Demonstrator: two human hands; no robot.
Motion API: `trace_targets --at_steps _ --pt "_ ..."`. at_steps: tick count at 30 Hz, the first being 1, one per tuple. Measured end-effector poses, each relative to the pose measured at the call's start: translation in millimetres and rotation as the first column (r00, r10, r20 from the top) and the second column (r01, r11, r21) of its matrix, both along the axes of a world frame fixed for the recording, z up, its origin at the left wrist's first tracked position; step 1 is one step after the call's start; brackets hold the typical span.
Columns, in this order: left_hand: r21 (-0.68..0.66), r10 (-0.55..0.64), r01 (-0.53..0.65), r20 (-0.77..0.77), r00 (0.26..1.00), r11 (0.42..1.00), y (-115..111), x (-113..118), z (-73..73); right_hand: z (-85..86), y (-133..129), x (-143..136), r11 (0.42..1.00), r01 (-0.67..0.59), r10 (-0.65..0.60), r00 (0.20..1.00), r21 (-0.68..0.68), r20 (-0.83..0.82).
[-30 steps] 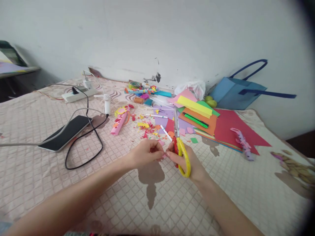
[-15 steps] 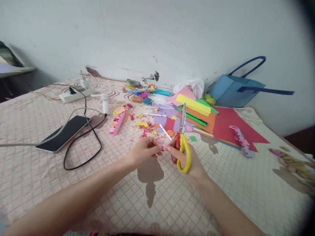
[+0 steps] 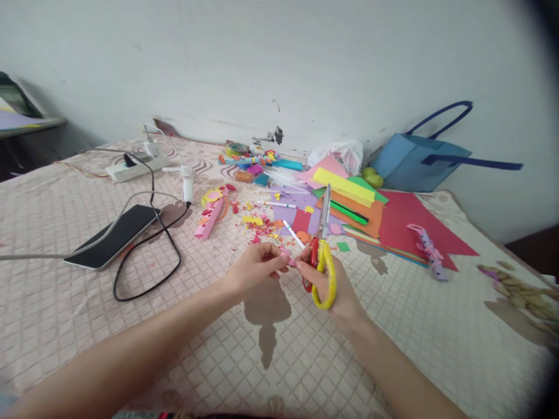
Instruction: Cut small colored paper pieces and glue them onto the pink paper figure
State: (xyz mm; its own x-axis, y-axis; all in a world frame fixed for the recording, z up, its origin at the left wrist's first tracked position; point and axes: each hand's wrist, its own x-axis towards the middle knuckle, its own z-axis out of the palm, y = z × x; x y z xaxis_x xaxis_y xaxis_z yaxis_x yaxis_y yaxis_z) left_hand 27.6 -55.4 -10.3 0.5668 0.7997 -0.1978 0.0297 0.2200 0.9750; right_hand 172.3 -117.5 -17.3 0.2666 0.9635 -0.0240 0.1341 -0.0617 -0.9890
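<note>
A small piece of pink paper [image 3: 286, 254] is pinched between the fingertips of my left hand [image 3: 257, 266] and my right hand [image 3: 336, 285], just above the tablecloth. Hooked on my right hand is a pair of scissors [image 3: 324, 250] with yellow and red handles, its blades together and pointing away from me. Beyond my fingers lie a white pen [image 3: 293, 234] and many scattered paper scraps [image 3: 257, 233]. The exact shape of the pink piece is partly hidden by my fingers.
Coloured paper sheets [image 3: 404, 215] with a green cutter [image 3: 349, 212] lie back right, before a blue bag [image 3: 421, 160]. A decorated pink paper roll [image 3: 209, 220] is left of the scraps. Further left are a black phone [image 3: 116, 235], cables and a power strip [image 3: 137, 167].
The pink paper has turned a little between my fingertips. The scissors' handles have shifted slightly left and down with my right hand. The things on the table stay put.
</note>
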Motion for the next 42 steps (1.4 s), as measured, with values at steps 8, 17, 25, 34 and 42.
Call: trace_targets --at_steps 8,17,25,34,42 --pt "-0.078 -0.012 0.016 0.058 0.998 0.997 -0.3 0.3 -4.4 -2.7 1.6 0.1 1.000 0.012 -0.011 0.998 0.014 -0.058" --pt "-0.098 0.003 0.005 0.081 0.997 0.995 -0.7 0.6 -4.9 -1.9 0.0 -0.4 0.999 0.033 -0.032 0.999 0.018 -0.036" --pt "-0.186 0.137 -0.089 0.263 0.955 0.978 9.4 -5.3 4.0 -4.0 -6.0 -2.0 0.986 -0.166 0.168 0.982 -0.031 0.091" --pt "-0.051 0.205 -0.199 0.344 0.916 0.979 14.7 -13.0 15.9 2.7 -9.6 -6.2 0.957 -0.279 0.289 0.927 -0.077 0.238" --pt "-0.031 0.227 -0.232 0.363 0.904 0.972 14.3 -13.1 21.0 1.5 -12.0 -3.9 0.915 -0.393 0.404 0.899 -0.094 0.169"
